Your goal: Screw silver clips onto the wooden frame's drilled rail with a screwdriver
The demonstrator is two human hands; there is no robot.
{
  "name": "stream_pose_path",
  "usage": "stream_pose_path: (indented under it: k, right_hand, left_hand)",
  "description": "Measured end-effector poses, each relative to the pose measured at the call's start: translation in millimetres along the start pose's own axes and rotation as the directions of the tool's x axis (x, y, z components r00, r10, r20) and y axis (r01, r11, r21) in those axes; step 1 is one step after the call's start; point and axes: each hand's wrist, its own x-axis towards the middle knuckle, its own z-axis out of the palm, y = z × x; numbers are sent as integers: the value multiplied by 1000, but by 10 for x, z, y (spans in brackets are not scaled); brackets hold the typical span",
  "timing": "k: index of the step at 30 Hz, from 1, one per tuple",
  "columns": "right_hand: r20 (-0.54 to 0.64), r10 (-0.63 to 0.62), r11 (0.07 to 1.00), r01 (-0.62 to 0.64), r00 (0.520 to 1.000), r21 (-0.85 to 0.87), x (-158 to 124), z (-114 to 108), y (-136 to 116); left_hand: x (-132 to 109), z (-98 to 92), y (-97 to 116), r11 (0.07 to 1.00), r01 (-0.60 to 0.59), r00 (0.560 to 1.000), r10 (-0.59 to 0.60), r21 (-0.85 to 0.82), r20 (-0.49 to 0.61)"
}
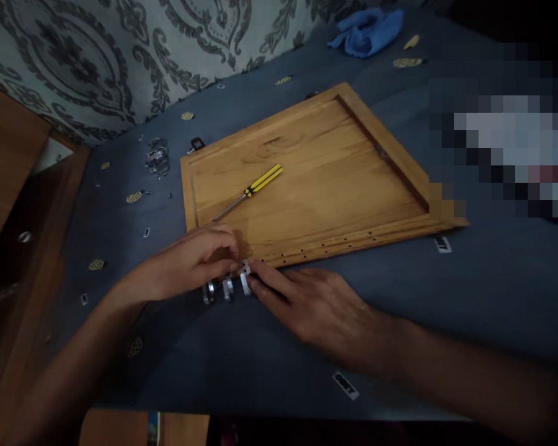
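Observation:
A framed wooden board (297,179) lies on the blue cloth, with small dark holes along its near rail. Several curved metal hooks stick out from the left part of that rail. My right hand (325,303) reaches in from the right, its fingertips holding the rightmost metal hook (245,284) against the rail. Just left of it, my left hand (190,260) has thumb and fingers pinched together over the hook's plate; whatever they hold is too small to make out. A yellow and black screwdriver (264,181) rests on the board, its tip near my left hand.
Loose metal hooks (157,158) lie in a pile on the cloth (279,359), left of the board. A crumpled blue cloth (367,32) sits at the back. A patterned curtain or wall covering (190,43) rises behind. Wooden furniture (13,167) borders the left side.

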Motion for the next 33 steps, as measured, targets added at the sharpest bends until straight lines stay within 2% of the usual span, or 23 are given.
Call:
stream_pose_path:
  k: [8, 19, 26, 33]
  right_hand:
    - [-21, -1, 1000, 2, 1000, 16, -15, 23, -5]
    - [6, 12, 1000, -12, 1000, -14, -7, 69, -18]
    - [-18, 28, 999, -29, 999, -21, 9, 58, -18]
    - [33, 24, 1000, -24, 999, -18, 3, 36, -28]
  left_hand:
    - [49, -17, 20, 1000, -16, 1000, 16, 11, 16]
    - [109, -75, 84, 990, 68, 994, -77, 121, 74]
    - [160, -104, 118, 990, 104, 987, -114, 100, 109]
    - [165, -69, 135, 991, 120, 988, -125, 58, 89]
